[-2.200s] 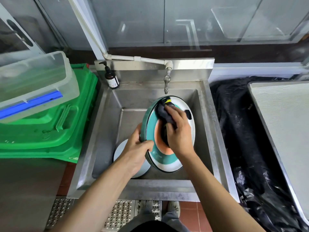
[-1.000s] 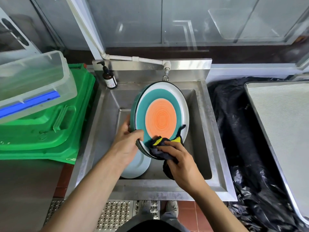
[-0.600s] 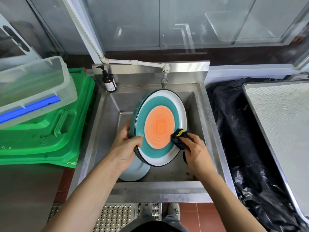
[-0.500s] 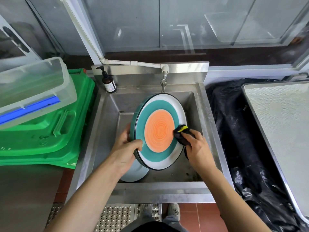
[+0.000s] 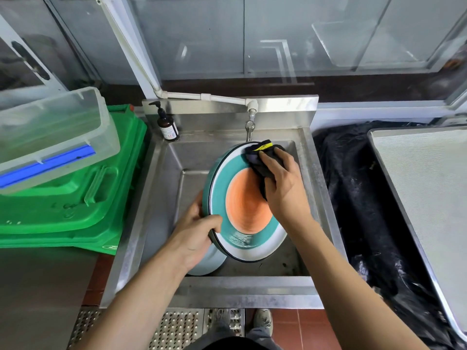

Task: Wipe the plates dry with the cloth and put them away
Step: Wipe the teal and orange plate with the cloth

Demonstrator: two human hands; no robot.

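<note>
Orange-and-teal plate (image 5: pixel 242 210): held tilted on edge above the sink (image 5: pixel 326 188), gripped at its left rim by left hand (image 5: pixel 194 231). Dark cloth (image 5: pixel 262 160): bunched under right hand (image 5: pixel 283 183), pressed on plate's upper right rim. Wet patch low on plate, opposite cloth.

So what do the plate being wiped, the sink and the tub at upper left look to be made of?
Plate: likely glazed ceramic, glossy colour rings, wet sheen near the bottom. Sink: stainless steel, brushed grey, dull reflections. Tub: clear plastic, see-through walls, with a blue strip.
</note>
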